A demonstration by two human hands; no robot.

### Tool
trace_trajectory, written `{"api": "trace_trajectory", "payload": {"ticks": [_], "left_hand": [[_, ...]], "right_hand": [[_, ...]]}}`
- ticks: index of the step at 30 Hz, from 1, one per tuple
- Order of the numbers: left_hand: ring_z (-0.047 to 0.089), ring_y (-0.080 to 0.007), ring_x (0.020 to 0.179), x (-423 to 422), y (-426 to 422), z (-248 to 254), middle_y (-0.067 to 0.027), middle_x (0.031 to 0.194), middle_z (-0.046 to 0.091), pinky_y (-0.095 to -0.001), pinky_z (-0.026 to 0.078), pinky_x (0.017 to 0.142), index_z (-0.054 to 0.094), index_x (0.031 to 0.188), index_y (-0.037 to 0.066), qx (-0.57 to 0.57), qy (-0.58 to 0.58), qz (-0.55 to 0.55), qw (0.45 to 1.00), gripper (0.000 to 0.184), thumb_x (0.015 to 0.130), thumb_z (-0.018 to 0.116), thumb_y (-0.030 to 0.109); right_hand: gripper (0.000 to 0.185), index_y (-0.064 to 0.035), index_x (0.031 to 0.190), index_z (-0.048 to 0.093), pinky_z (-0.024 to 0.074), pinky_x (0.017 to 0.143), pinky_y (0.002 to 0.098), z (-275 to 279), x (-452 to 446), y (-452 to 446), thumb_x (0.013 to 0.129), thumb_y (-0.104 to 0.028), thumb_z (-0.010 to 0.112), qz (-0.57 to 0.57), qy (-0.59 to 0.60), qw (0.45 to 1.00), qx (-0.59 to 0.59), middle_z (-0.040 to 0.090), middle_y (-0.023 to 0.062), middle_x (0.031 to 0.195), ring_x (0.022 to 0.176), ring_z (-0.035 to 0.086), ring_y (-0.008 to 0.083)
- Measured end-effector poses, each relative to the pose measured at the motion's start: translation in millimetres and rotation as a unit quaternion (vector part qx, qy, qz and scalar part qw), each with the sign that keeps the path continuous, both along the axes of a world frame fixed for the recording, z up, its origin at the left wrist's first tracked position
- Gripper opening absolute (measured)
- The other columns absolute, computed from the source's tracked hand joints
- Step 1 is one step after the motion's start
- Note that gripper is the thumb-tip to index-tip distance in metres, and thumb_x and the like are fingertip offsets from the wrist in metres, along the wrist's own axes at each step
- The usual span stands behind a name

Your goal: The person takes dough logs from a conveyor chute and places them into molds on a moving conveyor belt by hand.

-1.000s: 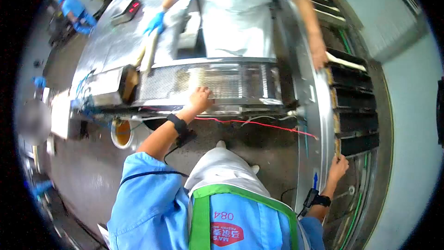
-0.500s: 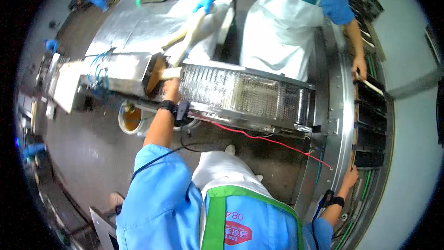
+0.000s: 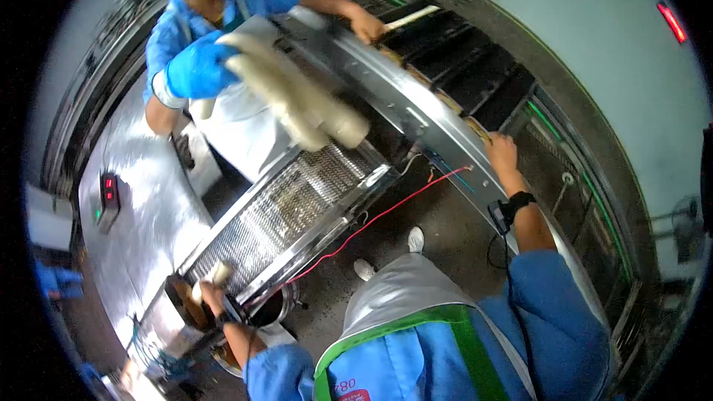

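At the lower left end of the mesh conveyor (image 3: 278, 208), my left hand (image 3: 212, 298) is closed round a short pale dough piece (image 3: 220, 273), beside the machine outlet (image 3: 186, 303). My right hand (image 3: 502, 154) is closed at the near end of the black trays (image 3: 499, 104), its fingers on the tray edge (image 3: 477, 131). Over the far end of the conveyor, a co-worker's blue-gloved hand (image 3: 199, 67) holds up long pale dough strips (image 3: 290, 96), blurred by motion. The co-worker's bare hand (image 3: 368, 27) is at a pale strip (image 3: 413, 18) on the far tray.
A steel table (image 3: 148, 200) with a scale (image 3: 108, 197) lies at the left. A metal rail (image 3: 438, 111) runs alongside the trays. A red cord (image 3: 379, 217) hangs beside the conveyor. Buckets stand beneath its left end. Another person (image 3: 59, 280) is at the far left.
The view has swung right. The co-worker's gloved hand has lifted the dough strips from the table to above the conveyor. My left hand has moved to the outlet end; my right stays at the trays.
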State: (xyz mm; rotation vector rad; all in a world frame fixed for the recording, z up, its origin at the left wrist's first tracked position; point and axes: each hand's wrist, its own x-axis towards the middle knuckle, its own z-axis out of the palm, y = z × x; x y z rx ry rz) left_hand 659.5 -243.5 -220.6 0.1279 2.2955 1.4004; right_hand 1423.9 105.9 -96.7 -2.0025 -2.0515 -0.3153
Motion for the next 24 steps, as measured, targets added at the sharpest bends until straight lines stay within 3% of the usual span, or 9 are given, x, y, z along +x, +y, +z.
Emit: {"api": "trace_trajectory", "payload": {"ticks": [2, 4, 7, 11, 17, 19, 21, 23, 24], "left_hand": [[0.038, -0.0066, 0.048, 21.9, -12.3, 18.9, 0.0034, 0.060, 0.040, -0.0210, 0.031, 0.040, 0.046, 0.075, 0.011, 0.181, -0.105, 0.068, 0.975, 0.025, 0.077, 0.049, 0.035], [0.043, -0.0104, 0.064, 78.0, -6.6, 91.8, 0.0015, 0.069, 0.044, -0.0257, 0.038, 0.056, 0.045, 0.083, 0.010, 0.185, -0.184, 0.030, 0.965, 0.027, 0.079, 0.045, 0.037], [0.046, -0.0191, 0.082, 142.1, 8.5, 165.6, -0.0087, 0.094, 0.048, -0.0286, 0.037, 0.075, 0.043, 0.103, 0.003, 0.260, -0.113, 0.052, 0.958, 0.039, 0.079, 0.043, 0.033], [0.044, -0.0221, 0.100, 167.0, 5.7, 213.1, -0.0131, 0.114, 0.041, -0.0315, 0.034, 0.088, 0.034, 0.116, -0.001, 0.237, -0.019, -0.071, 0.969, 0.049, 0.082, 0.039, 0.034], [0.049, -0.0242, 0.091, 281.3, 105.9, 317.7, -0.0191, 0.099, 0.048, -0.0351, 0.041, 0.080, 0.038, 0.107, -0.006, 0.300, -0.019, -0.106, 0.948, 0.050, 0.071, 0.053, 0.025], [0.053, -0.0254, 0.086, 322.2, 153.4, 345.0, -0.0207, 0.096, 0.049, -0.0380, 0.045, 0.078, 0.038, 0.107, -0.006, 0.315, -0.127, -0.195, 0.920, 0.048, 0.069, 0.052, 0.019], [0.054, -0.0271, 0.085, 370.5, 210.3, 362.8, -0.0214, 0.098, 0.048, -0.0386, 0.046, 0.076, 0.037, 0.109, -0.005, 0.318, -0.138, -0.307, 0.886, 0.046, 0.070, 0.050, 0.016], [0.054, -0.0281, 0.084, 462.4, 268.9, 384.8, -0.0205, 0.101, 0.047, -0.0388, 0.047, 0.075, 0.034, 0.112, -0.003, 0.373, -0.101, -0.255, 0.887, 0.048, 0.069, 0.047, 0.011], [0.054, -0.0286, 0.084, 484.5, 297.1, 385.5, -0.0195, 0.103, 0.046, -0.0386, 0.046, 0.075, 0.033, 0.114, -0.003, 0.379, -0.138, -0.343, 0.849, 0.050, 0.067, 0.046, 0.009]], "right_hand": [[0.019, -0.0063, 0.083, 0.057, 0.0439, 0.065, 0.0377, 6.8, -3.1, -10.1, 0.070, -0.020, 0.054, -0.010, 0.014, 1.000, 0.007, 0.058, 0.0103, 0.079, 0.077, 0.053, 0.0270], [0.019, -0.0053, 0.083, 0.056, 0.0436, 0.066, 0.0377, 6.3, 1.6, -10.2, 0.070, -0.019, 0.054, -0.018, 0.018, 0.999, -0.046, 0.058, 0.0106, 0.079, 0.077, 0.052, 0.0266], [0.018, -0.0046, 0.081, 0.055, 0.0435, 0.065, 0.0383, 5.1, 10.8, -11.5, 0.070, -0.019, 0.054, 0.008, 0.025, 0.998, -0.057, 0.057, 0.0104, 0.079, 0.077, 0.052, 0.0266], [0.018, -0.0003, 0.081, 0.053, 0.0416, 0.069, 0.0376, 7.6, 17.8, -11.7, 0.069, -0.014, 0.054, 0.038, 0.070, 0.996, -0.036, 0.056, 0.0139, 0.078, 0.076, 0.050, 0.0294], [0.020, -0.0003, 0.080, 0.052, 0.0443, 0.069, 0.0395, 3.3, 29.9, -3.1, 0.073, -0.018, 0.046, 0.057, 0.061, 0.991, -0.106, 0.057, 0.0143, 0.075, 0.079, 0.053, 0.0288], [0.020, -0.0005, 0.080, 0.052, 0.0445, 0.068, 0.0394, 15.0, 29.9, -8.6, 0.074, -0.019, 0.045, 0.089, 0.102, 0.987, -0.089, 0.057, 0.0150, 0.076, 0.079, 0.052, 0.0280], [0.017, -0.0003, 0.081, 0.051, 0.0407, 0.072, 0.0373, 25.2, 30.1, -9.6, 0.073, -0.015, 0.049, 0.054, 0.135, 0.977, -0.154, 0.055, 0.0159, 0.080, 0.080, 0.050, 0.0290], [0.019, 0.0003, 0.083, 0.052, 0.0402, 0.074, 0.0369, 29.6, 38.6, -10.8, 0.073, -0.016, 0.049, 0.083, 0.149, 0.976, -0.132, 0.055, 0.0150, 0.080, 0.081, 0.049, 0.0285], [0.020, 0.0002, 0.085, 0.052, 0.0402, 0.074, 0.0370, 29.7, 39.5, -12.5, 0.073, -0.016, 0.049, 0.083, 0.158, 0.975, -0.128, 0.055, 0.0151, 0.081, 0.081, 0.049, 0.0287]]}}
